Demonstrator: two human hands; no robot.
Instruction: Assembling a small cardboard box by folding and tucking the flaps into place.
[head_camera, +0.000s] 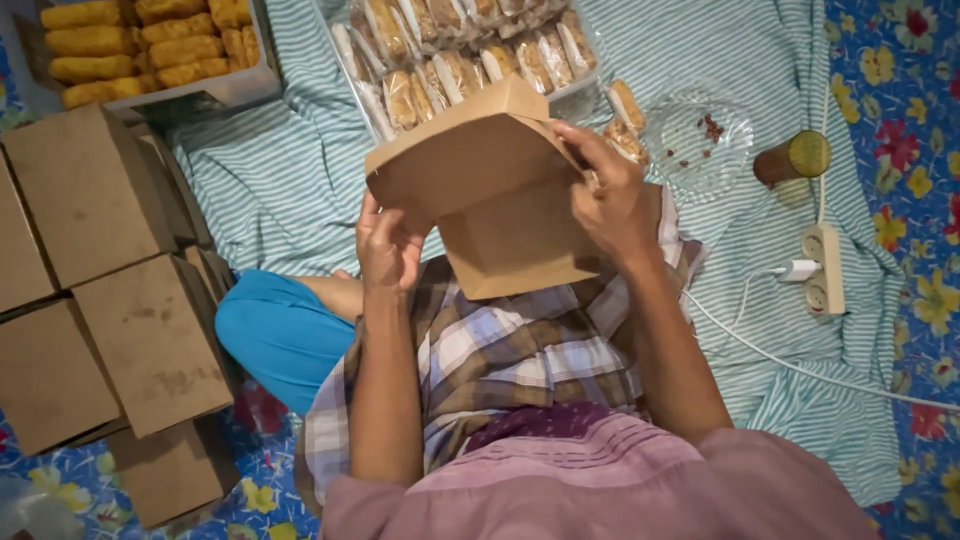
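Striped green-and-white cloth (290, 190) is covering the floor where you are sitting, and it is lying over a blue floral sheet (905, 120) that is showing at the right edge and at the bottom left.

From the head camera, you are holding a brown cardboard box (500, 195) up in front of you, above your lap and your checked cloth (500, 350). Your left hand (388, 245) is gripping the box at its lower left edge, with the fingers closed on the cardboard from below and behind. Your right hand (608, 195) is clamping the right side, where the top flap is meeting the body of the box; the fingers are pressing on the front and the thumb side is hidden. So the box is sitting between both hands, touching each of them, with its lid flap tilted toward the far side.

To your left, closed brown boxes (100, 290) are standing in a stack, just beside your knee in blue trousers (280, 335). Far ahead, a tray of yellow fried rolls (150, 45) is resting near a tray of wrapped snacks (460, 50). To the right, a clear glass plate (700, 140) with a few red crumbs is lying near a yellow cup (795, 157) on its side, and a white power strip (825, 270) with a plugged white cable (800, 370) is lying well apart from the box.
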